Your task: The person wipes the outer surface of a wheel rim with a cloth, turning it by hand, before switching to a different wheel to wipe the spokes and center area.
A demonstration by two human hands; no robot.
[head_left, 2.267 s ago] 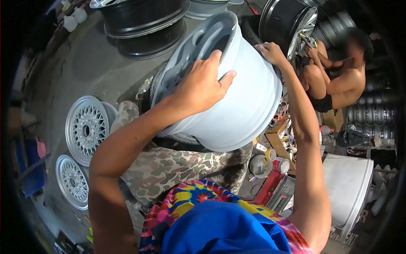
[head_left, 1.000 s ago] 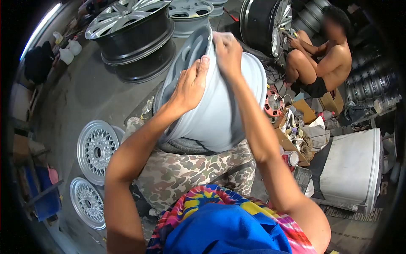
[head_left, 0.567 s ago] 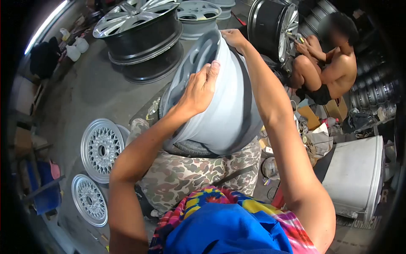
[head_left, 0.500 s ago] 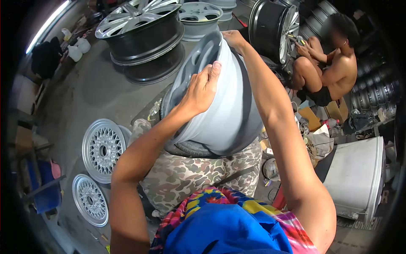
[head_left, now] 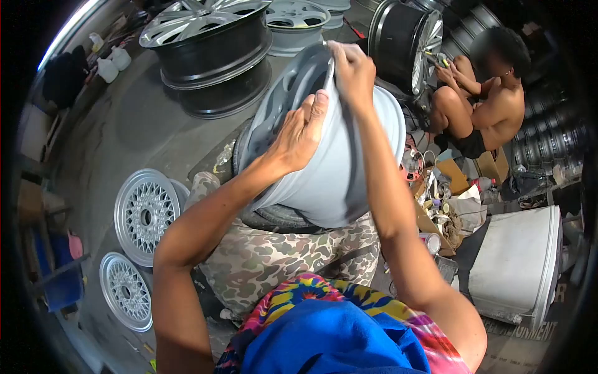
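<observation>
A grey wheel rim stands tilted on a black tyre between my knees, its spoked face turned to the left. My left hand grips the near lip of the wheel rim, thumb on the edge and fingers reaching toward the face. At the top of the lip, my right hand is closed with bent fingers pressed on the edge. Whatever lies under those fingers is hidden, and the hand is slightly blurred.
Two silver mesh wheels stand at the left. Large black-and-silver wheels are stacked ahead. A person crouches at the right, working on another wheel. Cluttered boxes and a white container are at my right.
My right hand has shifted along the top lip toward me, with its wrist now raised more over the edge. My left hand keeps its hold. The view has turned slightly.
</observation>
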